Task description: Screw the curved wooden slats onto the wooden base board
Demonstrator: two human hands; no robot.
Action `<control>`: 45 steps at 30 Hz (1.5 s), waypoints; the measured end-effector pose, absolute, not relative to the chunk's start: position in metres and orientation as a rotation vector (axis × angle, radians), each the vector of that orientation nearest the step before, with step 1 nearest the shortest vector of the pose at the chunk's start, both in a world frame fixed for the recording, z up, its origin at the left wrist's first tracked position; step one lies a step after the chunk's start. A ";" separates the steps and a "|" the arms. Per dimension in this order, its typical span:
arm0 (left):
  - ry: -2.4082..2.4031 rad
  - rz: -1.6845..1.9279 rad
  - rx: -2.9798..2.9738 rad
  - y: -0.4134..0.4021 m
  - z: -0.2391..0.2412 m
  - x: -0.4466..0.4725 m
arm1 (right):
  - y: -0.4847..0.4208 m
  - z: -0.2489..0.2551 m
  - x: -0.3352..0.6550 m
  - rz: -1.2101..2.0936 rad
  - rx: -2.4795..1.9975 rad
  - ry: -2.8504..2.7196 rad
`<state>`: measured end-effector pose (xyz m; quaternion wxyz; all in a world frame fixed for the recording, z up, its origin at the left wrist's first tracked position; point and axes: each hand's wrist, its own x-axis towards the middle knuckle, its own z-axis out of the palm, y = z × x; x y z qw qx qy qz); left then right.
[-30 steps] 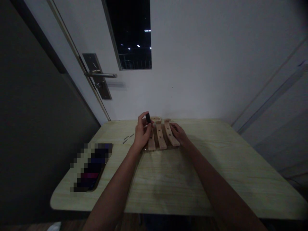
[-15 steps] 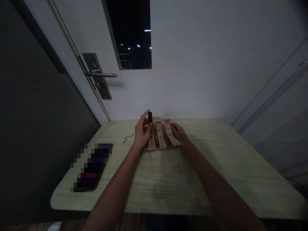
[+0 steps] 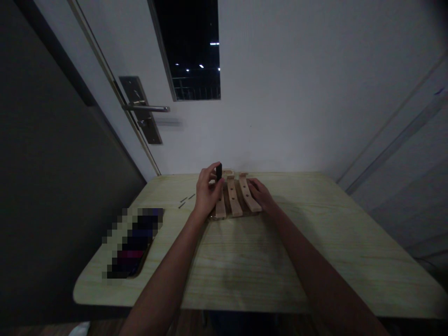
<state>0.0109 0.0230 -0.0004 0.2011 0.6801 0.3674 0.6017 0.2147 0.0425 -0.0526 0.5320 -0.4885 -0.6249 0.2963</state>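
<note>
My left hand (image 3: pixel 209 190) is closed, its thumb and fingers pinching the black handle (image 3: pixel 219 171) of what looks like a screwdriver. The handle stands upright over the left pale strip (image 3: pixel 220 208) of a wooden hook rack; its lower end is hidden behind my fingers. Two more strips, the middle strip (image 3: pixel 233 196) and the right strip (image 3: pixel 249 196), lie side by side across the brown base (image 3: pixel 241 208), with dark holes along them. At the rack's right side my right hand (image 3: pixel 262 193) is closed around the edge, its fingertips partly hidden.
Several thin screws (image 3: pixel 187 198) lie left of my left hand. A phone (image 3: pixel 140 247), partly blurred out, rests near the table's left edge. Behind the rack is a pale wooden piece (image 3: pixel 228 172). The table (image 3: pixel 241 270) meets a white door with a metal handle (image 3: pixel 149 108).
The fingers of my left hand have shifted slightly at the top of the black handle, the index finger curling lower onto it. My right hand and the rack stay in place.
</note>
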 end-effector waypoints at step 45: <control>1.070 1.666 1.836 0.021 0.001 0.011 | 0.042 -0.053 0.214 0.679 -1.177 -1.494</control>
